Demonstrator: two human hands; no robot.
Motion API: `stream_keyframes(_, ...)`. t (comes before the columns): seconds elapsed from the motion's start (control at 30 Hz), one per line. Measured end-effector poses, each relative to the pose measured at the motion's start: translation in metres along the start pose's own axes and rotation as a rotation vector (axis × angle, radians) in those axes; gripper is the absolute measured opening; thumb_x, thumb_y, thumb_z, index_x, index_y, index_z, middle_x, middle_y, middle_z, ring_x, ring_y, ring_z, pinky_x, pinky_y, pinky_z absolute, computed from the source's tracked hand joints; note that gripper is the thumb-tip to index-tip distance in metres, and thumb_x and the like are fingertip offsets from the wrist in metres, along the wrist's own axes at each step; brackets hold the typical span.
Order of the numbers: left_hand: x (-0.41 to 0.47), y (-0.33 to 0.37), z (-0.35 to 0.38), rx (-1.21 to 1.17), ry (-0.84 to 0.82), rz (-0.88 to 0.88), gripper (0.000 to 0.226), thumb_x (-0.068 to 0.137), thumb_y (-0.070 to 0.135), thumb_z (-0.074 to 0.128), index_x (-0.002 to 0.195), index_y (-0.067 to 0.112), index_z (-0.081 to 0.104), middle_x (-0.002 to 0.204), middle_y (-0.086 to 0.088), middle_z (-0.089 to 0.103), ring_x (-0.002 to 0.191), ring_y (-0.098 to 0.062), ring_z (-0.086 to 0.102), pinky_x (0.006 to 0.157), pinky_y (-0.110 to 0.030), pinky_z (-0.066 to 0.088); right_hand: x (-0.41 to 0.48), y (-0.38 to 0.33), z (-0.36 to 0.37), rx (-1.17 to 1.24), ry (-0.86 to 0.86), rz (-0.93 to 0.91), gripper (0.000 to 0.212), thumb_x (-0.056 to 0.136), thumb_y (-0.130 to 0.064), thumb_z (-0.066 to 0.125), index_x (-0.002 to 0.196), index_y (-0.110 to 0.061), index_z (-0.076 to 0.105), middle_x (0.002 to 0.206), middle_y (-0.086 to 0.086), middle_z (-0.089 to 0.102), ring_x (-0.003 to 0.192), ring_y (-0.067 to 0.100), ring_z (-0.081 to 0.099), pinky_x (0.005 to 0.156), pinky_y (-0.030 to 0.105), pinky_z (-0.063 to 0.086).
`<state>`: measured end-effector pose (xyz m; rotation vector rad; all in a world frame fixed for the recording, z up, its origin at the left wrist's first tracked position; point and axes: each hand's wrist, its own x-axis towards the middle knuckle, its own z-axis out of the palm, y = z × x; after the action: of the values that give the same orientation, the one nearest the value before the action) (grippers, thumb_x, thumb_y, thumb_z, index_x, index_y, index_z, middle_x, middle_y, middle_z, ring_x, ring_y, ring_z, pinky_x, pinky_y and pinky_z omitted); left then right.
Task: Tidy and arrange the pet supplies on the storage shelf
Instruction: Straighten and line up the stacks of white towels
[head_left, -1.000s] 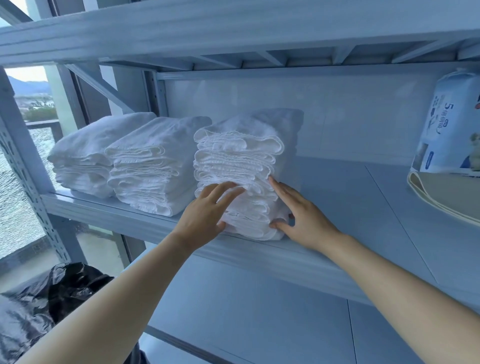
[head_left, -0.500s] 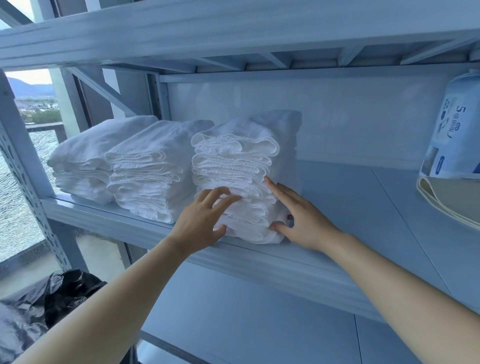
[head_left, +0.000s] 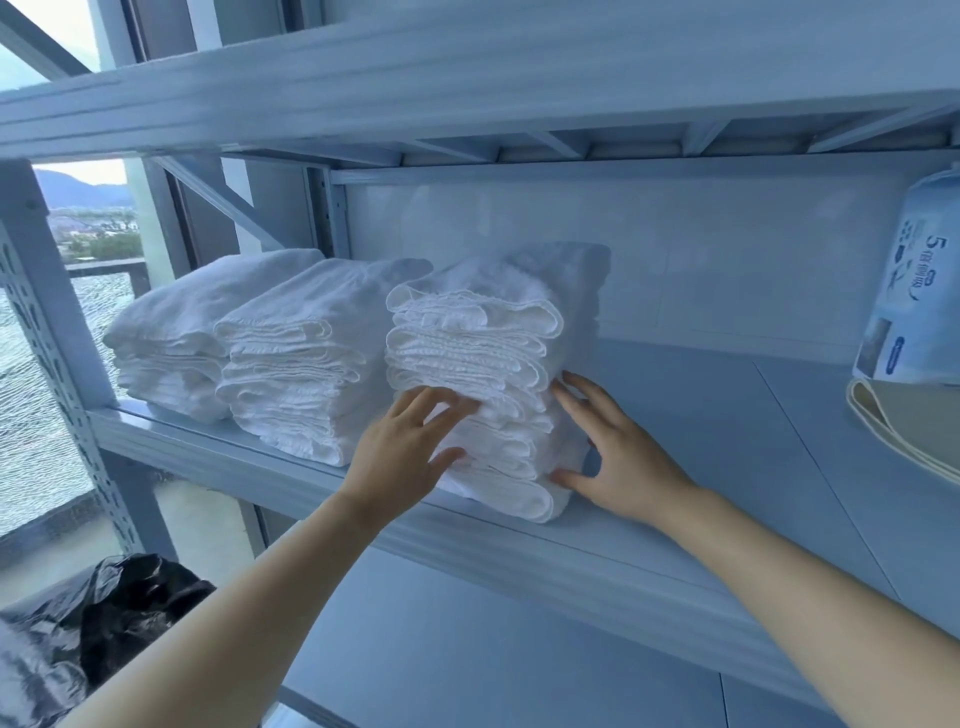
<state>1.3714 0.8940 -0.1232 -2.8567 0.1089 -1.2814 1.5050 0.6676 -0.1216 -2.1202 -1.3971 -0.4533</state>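
The right stack (head_left: 483, 374) sits on the shelf (head_left: 675, 519), just beside the middle stack (head_left: 306, 358). Both open hands, left (head_left: 400, 457) and right (head_left: 618, 457), have slid slightly up its sides (squaring it, probably); placement looks nearly finished.

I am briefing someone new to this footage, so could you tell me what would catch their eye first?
Three stacks of folded white cloths sit in a row at the left of the pale blue metal shelf, and the rightmost stack of folded white cloths stands out. The left hand presses its front and the right hand its right side. At far right stands a white and blue printed package.
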Motion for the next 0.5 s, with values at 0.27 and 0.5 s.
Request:
stream_keyframes(0.27, 0.0032, 0.0047, 0.0063, -0.037, 0.003, 0.005, 0.060, 0.067, 0.009, 0.081, 0.122, 0.020, 0.061, 0.120, 0.005, 0.062, 0.114, -0.010, 0.041, 0.056, -0.034, 0.058, 0.0015, 0.0002, 0.0021, 0.051, -0.004, -0.016, 0.098, 0.074, -0.030, 0.076, 0.136, -0.049, 0.002, 0.151, -0.019, 0.006, 0.135, 0.001, 0.024, 0.100, 0.033, 0.044)
stream_keyframes(0.5, 0.0102, 0.0021, -0.0036, -0.037, 0.024, 0.061, 0.055, 0.059, -0.002, 0.078, 0.108, 0.022, 0.069, 0.105, 0.010, 0.067, 0.096, -0.015, 0.064, 0.058, -0.021, 0.053, -0.0004, -0.0030, 0.0030, 0.068, -0.004, -0.012, 0.097, 0.075, -0.026, 0.076, 0.135, -0.051, 0.003, 0.153, -0.017, 0.007, 0.132, -0.002, 0.023, 0.100, 0.032, 0.044)
